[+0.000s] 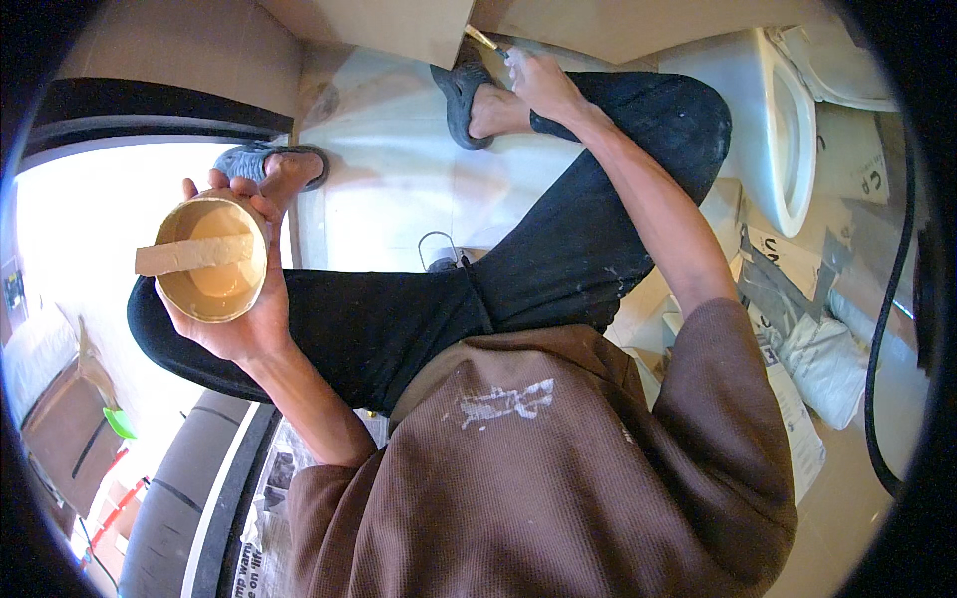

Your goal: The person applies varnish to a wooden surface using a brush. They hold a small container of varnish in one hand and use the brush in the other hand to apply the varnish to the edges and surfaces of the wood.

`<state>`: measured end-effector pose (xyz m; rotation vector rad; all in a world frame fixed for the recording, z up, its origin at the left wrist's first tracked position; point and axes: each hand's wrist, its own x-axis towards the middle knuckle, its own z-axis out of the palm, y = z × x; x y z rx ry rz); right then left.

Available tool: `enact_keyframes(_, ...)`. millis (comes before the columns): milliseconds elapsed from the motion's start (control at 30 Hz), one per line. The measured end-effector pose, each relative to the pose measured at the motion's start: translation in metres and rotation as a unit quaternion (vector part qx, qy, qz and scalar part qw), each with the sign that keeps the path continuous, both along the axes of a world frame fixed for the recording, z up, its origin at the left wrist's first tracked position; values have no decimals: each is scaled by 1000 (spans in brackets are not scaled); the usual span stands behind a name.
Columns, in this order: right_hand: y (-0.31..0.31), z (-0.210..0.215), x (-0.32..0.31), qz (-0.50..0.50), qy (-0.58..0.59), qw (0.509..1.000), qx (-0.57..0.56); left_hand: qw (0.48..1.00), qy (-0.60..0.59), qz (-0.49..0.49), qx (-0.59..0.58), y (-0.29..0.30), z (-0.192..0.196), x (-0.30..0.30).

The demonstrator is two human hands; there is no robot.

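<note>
My left hand (244,334) holds a round tub (204,304) from below, its fingers wrapped round the far side. Light orange-beige paint (237,277) lies in the bottom. A flat strip (194,254) coated in the same colour extends across the tub and past its left rim. Farther off to the right, my right hand (543,85) is closed on a slim paintbrush (485,40). The brush points up and left, its tip by the lower corner of a beige panel (399,25). Whether the bristles touch the panel I cannot tell.
A second beige panel (638,25) runs along the top. A white toilet (783,130) stands at the right, with cardboard (793,264) and a plastic bag (822,369) below it. A black cable (877,399) hangs at the far right. A dark-edged opening (150,115) is at the left.
</note>
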<state>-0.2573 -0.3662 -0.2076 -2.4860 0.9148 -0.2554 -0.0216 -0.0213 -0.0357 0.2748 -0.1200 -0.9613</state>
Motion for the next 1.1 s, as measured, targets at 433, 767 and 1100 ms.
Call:
enact_keyframes(433, -4, -2, 2, 9, -73, 997, -30, 999, -19, -25, -37, 0, -6, 3)
enact_keyframes(767, 3, 14, 4, 1, -97, 995, -12, 1000, 22, 13, 5, -1, 5, 0)
enact_keyframes(1100, 12, 22, 6, -2, -67, 997, 23, 999, 33, 39, 12, -2, 9, -4)
